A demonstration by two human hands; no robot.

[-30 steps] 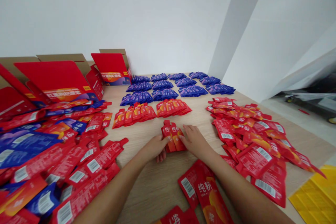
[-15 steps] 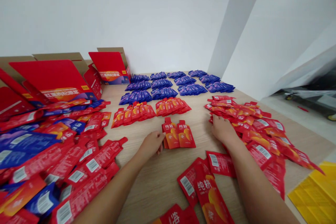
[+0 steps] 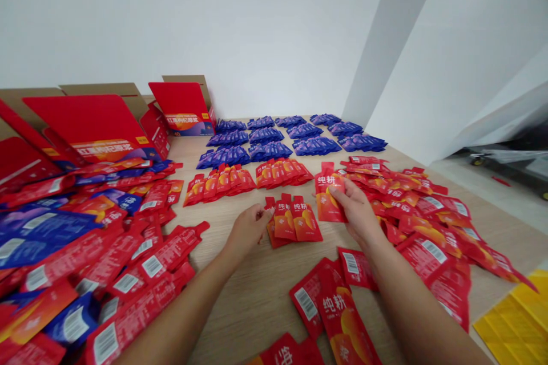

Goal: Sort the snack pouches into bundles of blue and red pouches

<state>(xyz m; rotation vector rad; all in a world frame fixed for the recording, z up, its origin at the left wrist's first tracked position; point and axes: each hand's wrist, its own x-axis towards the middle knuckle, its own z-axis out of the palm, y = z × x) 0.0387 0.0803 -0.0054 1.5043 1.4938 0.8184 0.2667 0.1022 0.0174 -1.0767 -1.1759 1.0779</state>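
My right hand (image 3: 358,212) holds a red pouch (image 3: 329,197) front side up, just right of a small fanned group of red pouches (image 3: 295,221) lying on the wooden table (image 3: 257,291). My left hand (image 3: 247,229) rests on the table with its fingertips touching the left edge of that group. A loose heap of red pouches (image 3: 423,217) spreads to the right of my right hand.
Two fanned rows of red pouches (image 3: 248,178) and several groups of blue pouches (image 3: 291,137) lie farther back. A big heap of red and blue pouches (image 3: 85,251) fills the left, behind it red cartons (image 3: 89,125). More red pouches (image 3: 338,308) lie near me; a yellow tray (image 3: 518,319) sits at right.
My right hand went from the small group to the right heap, took a red pouch, and now brings it back toward the group. My left hand stayed by the group.
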